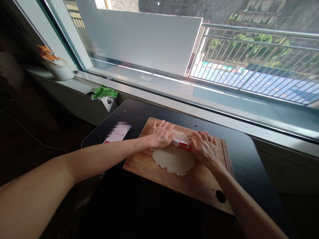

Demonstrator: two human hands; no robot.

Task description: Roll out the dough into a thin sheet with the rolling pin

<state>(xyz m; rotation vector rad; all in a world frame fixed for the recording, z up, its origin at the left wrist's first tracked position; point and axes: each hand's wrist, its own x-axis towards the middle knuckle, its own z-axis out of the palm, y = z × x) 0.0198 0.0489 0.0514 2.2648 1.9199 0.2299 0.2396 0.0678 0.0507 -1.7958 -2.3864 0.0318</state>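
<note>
A thin, pale sheet of dough (pixel 173 161) with a ragged edge lies on a wooden cutting board (pixel 139 166). Across its upper part rests a red-and-white printed tube (pixel 183 144). My left hand (pixel 161 133) lies palm down over the tube's left end, fingers stretched forward and slightly apart. Over the right end, my right hand (pixel 204 146) is also palm down with its fingers extended. Both hands press on the tube rather than wrap around it. The palms hide the tube's two ends.
The board sits on a black table (pixel 245 156) beside a window. Left of the board is a phone (pixel 117 132), partly behind my left forearm. A green cloth (pixel 104 92) and a white pot (pixel 58 69) with an orange figure (pixel 47 53) stand on the ledge. Crumbs dot the table.
</note>
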